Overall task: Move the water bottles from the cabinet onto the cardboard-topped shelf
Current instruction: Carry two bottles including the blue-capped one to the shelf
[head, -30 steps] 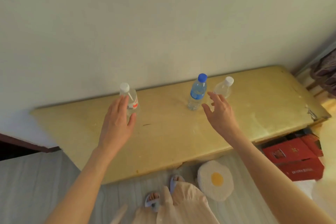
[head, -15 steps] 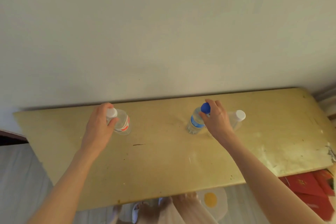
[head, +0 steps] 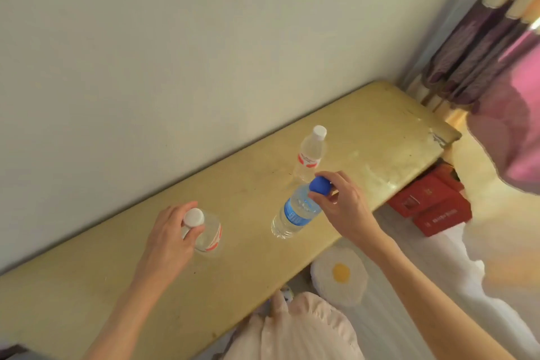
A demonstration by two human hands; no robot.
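Observation:
Three water bottles stand on the yellow cabinet top [head: 122, 286]. My left hand [head: 169, 240] grips the neck of a clear bottle with a white cap and red label [head: 209, 235]. My right hand [head: 342, 204] holds the blue cap and neck of the blue-labelled bottle [head: 295, 213], which leans toward the right. A third bottle [head: 310, 155] with a white cap and red label stands untouched behind the right hand, near the wall. No cardboard-topped shelf is in view.
A pale wall runs right behind the cabinet. Red boxes [head: 429, 204] sit on the floor past the cabinet's right end. A fried-egg cushion [head: 340, 275] lies on the floor by my feet. Purple curtains [head: 473, 52] hang at the far right.
Both hands went from reaching to gripping their bottles near the caps. The blue-capped bottle now leans. My view has swung to the right, bringing the curtains and red boxes in.

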